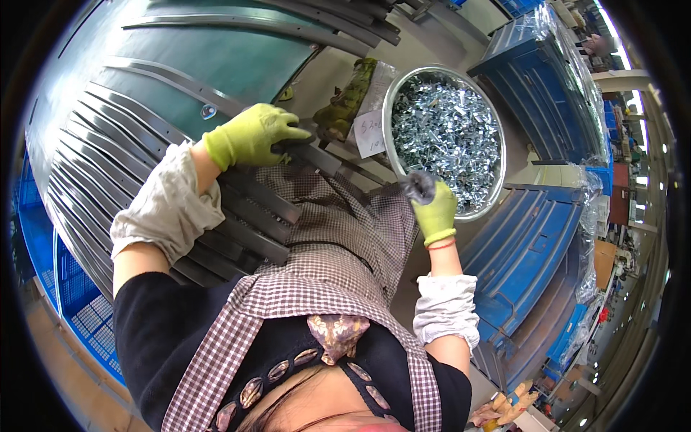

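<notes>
My left hand (252,137), in a yellow-green glove, curls its fingers around a long dark metal strip (319,157) near its end; the fingertips are partly hidden. More dark strips (108,155) lie side by side under and left of that hand, with their ends over my checked apron (324,245). My right hand (434,209), gloved alike with dark grey fingertips, is at the near left rim of a round metal basin (502,162). Its fingers are drawn together, and what they hold, if anything, is too small to tell. Many small shiny metal clips (446,129) fill the basin.
Further strips (237,20) lie across the far side of the green work surface (237,61). A paper label (369,134) hangs beside the basin. Blue bins (540,86) stand to the right, some with clear plastic wrap. Blue crates (86,309) are at the lower left.
</notes>
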Available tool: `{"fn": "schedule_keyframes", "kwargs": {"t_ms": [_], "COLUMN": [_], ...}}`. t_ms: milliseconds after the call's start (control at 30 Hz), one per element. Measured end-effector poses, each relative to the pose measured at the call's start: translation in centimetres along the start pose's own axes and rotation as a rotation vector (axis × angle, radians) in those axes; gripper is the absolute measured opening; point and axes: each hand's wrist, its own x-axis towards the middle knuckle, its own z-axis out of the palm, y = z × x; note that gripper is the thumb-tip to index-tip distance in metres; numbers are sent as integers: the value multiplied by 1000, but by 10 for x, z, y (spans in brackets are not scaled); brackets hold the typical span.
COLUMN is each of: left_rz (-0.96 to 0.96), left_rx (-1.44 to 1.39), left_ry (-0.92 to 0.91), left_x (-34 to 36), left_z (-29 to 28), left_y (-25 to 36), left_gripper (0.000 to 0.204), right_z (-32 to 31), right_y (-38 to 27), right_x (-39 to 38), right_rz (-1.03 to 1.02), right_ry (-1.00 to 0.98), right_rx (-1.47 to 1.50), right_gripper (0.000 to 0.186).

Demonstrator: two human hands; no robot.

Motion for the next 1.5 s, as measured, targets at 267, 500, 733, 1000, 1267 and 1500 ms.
{"fn": "schedule_keyframes", "kwargs": {"t_ms": [267,500,733,1000,1267,1500], "left_rz": [-9,-21,-352,-359,-326,-312], "left_rx": [-213,-311,311,453,26,-40], "left_ry": [-196,-317,328,373,378,239], "left_x": [-69,-77,43,66,16,-12], "left_z": [-46,-91,-53,-18,-9,-19], "left_y": [82,56,-70,-120,-82,-52], "left_gripper": [53,52,39,45,58,68], "right_z": [-7,11,8,-3,-5,-1], "right_y": [27,52,70,84,38,-23], "right_x": [70,115,92,59,43,9], "right_rz": [175,308,358,424,198,135], "right_ry": [34,-132,28,6,70,74], "right_rx": [-181,-308,315,824,886,846], "right_gripper": [41,30,20,26,26,30]}}
